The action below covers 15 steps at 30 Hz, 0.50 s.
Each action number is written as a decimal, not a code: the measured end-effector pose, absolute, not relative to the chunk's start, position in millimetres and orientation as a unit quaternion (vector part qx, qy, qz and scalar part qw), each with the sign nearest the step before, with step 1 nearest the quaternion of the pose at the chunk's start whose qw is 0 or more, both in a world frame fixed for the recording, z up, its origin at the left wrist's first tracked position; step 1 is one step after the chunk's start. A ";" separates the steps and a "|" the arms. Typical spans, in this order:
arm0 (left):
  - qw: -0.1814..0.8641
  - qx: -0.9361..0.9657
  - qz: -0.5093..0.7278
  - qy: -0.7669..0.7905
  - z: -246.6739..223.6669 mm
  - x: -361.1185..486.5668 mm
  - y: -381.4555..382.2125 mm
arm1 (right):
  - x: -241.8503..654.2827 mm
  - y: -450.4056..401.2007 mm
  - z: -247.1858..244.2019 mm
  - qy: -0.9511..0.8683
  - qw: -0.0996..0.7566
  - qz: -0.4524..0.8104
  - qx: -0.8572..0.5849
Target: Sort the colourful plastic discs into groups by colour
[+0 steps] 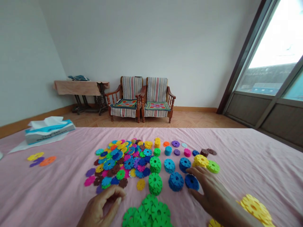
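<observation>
My left hand [104,205] rests low on the cloth, fingers curled and thumb tip close to the index finger, with no piece seen between them. It is nearest to a mixed heap of notched plastic discs [117,155] in many colours. My right hand [204,183] has its thumb and a finger around the edges of a dark blue disc [191,182], which lies flat. Beside it are a blue stack [176,181] and another blue stack [185,164]. A yellow stack [201,160] and a light green disc [213,166] lie just beyond that hand.
Green stacks [155,183] stand mid-table above a loose green pile [149,212]. Large yellow discs [255,208] lie by my right forearm. Smaller stacks form rows behind. A tissue box [49,132] sits at the left on the pink cloth [71,179]. Two armchairs [142,97] stand beyond.
</observation>
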<state>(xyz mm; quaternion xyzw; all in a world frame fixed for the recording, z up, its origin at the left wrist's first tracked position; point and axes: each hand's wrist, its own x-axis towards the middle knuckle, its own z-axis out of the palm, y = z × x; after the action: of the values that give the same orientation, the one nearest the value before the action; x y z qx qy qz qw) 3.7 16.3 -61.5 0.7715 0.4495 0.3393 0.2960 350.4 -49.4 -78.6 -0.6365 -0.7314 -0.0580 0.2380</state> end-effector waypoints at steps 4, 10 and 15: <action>0.299 0.770 0.336 0.454 -60.6 3.8 14.5 | 349.3 -46.3 -83.9 -0.738 0.240 -0.058 -0.628; 0.314 0.757 0.345 0.457 -62.9 4.6 10.4 | 353.7 -44.9 -87.7 -0.742 0.270 -0.047 -0.612; 0.305 0.761 0.349 0.455 -62.5 5.8 10.4 | 355.4 -43.3 -86.6 -0.744 0.260 -0.028 -0.615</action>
<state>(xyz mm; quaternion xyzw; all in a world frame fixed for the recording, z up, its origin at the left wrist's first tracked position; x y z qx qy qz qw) 5.8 10.4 -62.5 0.7606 0.4545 0.3494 0.3047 355.4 -43.3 -86.6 -0.6147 -0.7442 -0.0283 0.2599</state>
